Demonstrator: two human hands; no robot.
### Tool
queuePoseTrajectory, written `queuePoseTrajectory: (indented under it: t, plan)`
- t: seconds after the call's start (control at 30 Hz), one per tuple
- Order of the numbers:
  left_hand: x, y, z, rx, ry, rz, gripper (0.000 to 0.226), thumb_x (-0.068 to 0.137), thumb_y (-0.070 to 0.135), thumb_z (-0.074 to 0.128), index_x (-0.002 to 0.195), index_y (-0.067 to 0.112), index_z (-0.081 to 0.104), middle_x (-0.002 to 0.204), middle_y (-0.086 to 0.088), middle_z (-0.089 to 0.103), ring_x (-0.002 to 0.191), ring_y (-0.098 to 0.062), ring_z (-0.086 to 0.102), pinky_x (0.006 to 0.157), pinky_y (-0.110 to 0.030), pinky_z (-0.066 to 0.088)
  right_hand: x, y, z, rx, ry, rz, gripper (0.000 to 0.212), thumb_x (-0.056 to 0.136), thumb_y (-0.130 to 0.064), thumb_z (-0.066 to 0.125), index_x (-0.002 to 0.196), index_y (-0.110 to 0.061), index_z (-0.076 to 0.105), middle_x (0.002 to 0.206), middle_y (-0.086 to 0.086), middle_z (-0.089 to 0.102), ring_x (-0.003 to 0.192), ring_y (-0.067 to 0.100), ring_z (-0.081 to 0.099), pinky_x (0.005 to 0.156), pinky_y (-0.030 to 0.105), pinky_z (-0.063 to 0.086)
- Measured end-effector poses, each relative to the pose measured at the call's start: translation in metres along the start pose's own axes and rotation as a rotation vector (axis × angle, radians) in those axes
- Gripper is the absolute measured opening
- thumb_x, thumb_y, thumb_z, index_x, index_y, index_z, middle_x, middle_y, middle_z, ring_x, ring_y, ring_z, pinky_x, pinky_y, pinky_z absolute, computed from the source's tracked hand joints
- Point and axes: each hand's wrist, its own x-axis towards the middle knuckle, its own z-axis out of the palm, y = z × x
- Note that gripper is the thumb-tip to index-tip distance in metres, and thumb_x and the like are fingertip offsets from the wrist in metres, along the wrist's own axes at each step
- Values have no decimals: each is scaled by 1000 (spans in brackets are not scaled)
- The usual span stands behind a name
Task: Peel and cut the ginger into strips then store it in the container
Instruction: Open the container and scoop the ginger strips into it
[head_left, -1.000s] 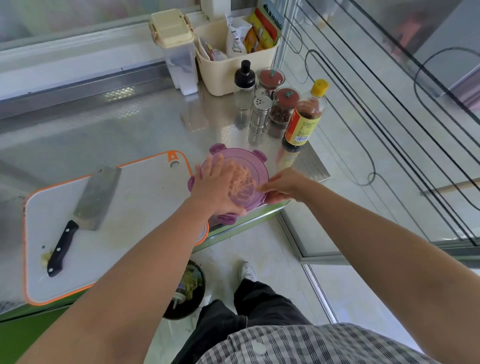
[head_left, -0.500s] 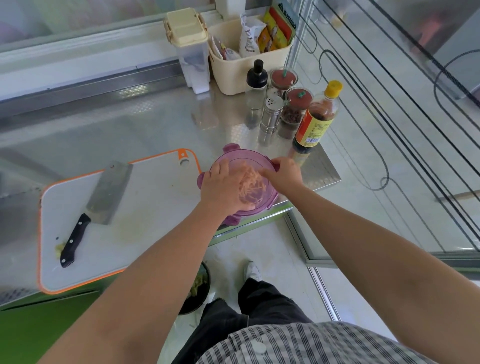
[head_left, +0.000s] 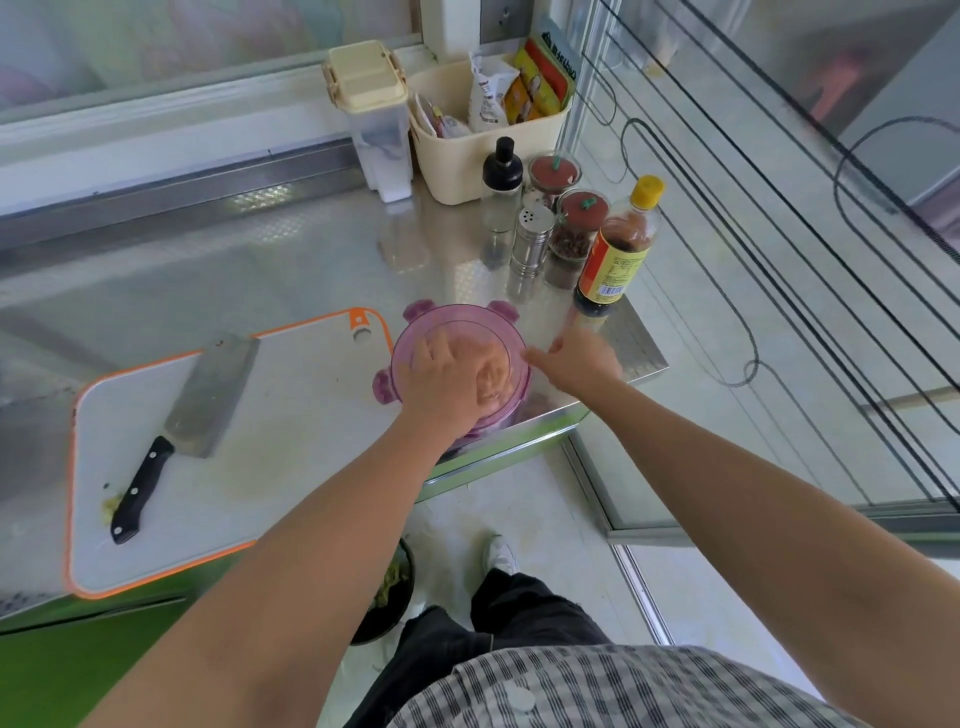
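Container (head_left: 498, 338): round, with a translucent purple lid (head_left: 452, 325) on top. It stands at the near right corner of the steel table (head_left: 260, 270), close to the front edge and just right of the cutting board (head_left: 291, 441).

Ginger strips (head_left: 493, 382): pale orange mass inside the container, seen blurred through the lid. They lie directly beside and partly under the left thumb side, with the lid between the hand and the ginger.

Left hand (head_left: 441, 379): palm down on the lid, fingers (head_left: 431, 348) straight and slightly spread, pressing flat. Nothing is gripped.

Right hand (head_left: 576, 358): at the right side of the container, fingers extended and close together. The fingertips (head_left: 530, 356) touch the lid's right rim. The ginger lies just left of these tips, under the lid.

Lid tabs: two are visible on the far side and one on the left. Whether they are latched cannot be told.

Cleaver (head_left: 208, 395): lies flat on the left half of the board, handle toward the near edge. A few ginger scraps (head_left: 110, 505) lie beside the handle.

Sauce bottle (head_left: 618, 249) and steel shaker (head_left: 532, 244): upright near the right edge, behind the container.
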Motion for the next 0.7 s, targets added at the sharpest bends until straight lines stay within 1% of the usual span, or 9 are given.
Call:
queuePoseTrajectory:
  t: [0.03,0.07,0.13,0.17,0.27,0.33,0.43,0.6,0.7]
  plan:
    - [-1,0,3,-15,-11,5,60,88,55,55,140,45,28,146,-17,24,136,-39,21,105,-50,29,1,-3,1,-6,130,-66,32,81,-47,65,86,-16,61,91,5,66,84,24,64,75,37,54]
    - [-1,-1,4,-29,-32,21,65,87,55,56,143,46,24,147,-17,23,137,-39,19,106,-51,27,3,-5,2,5,175,-153,35,81,-45,66,102,-17,60,105,5,63,94,24,61,82,39,52]
    - [-1,-4,6,-35,-58,74,71,86,55,58,145,46,21,149,-16,22,139,-38,17,108,-53,25,8,-9,8,-16,104,-299,54,83,-44,66,126,-14,53,122,7,57,106,25,56,90,38,47]
    - [-2,-5,6,-33,-53,99,71,85,54,60,145,45,23,150,-14,22,139,-37,17,109,-53,25,10,-10,11,-31,81,-313,56,83,-44,66,126,-12,54,119,8,58,106,26,56,87,36,46]
    - [-2,-8,9,-41,-33,127,71,83,51,64,144,43,28,154,-10,19,140,-34,17,112,-53,25,17,-10,20,-5,101,-250,40,81,-41,66,103,-7,65,93,8,64,86,24,59,67,28,41]
    - [-1,-12,11,-70,-26,135,73,81,49,67,143,45,29,155,-7,19,141,-34,17,112,-53,25,19,-11,23,80,88,-192,36,81,-34,69,106,-10,68,95,6,68,87,22,61,71,31,48]
    - [1,-16,9,-120,-45,165,75,78,44,72,141,44,32,156,-2,21,141,-33,18,112,-54,25,22,-14,18,172,72,-118,31,82,-25,71,110,-10,69,104,8,70,98,24,64,89,39,52]
    - [5,-24,2,-183,-112,211,77,77,30,75,141,40,34,157,-2,17,144,-32,13,112,-55,23,19,-13,19,302,47,-46,23,83,-18,71,103,-6,71,100,11,70,91,24,64,87,40,54]
    - [5,-23,-6,-189,-155,209,71,79,26,72,140,35,35,158,-3,15,145,-31,10,114,-54,18,13,-12,22,306,46,-30,17,83,-16,69,91,-2,73,94,17,71,89,30,66,84,43,55]
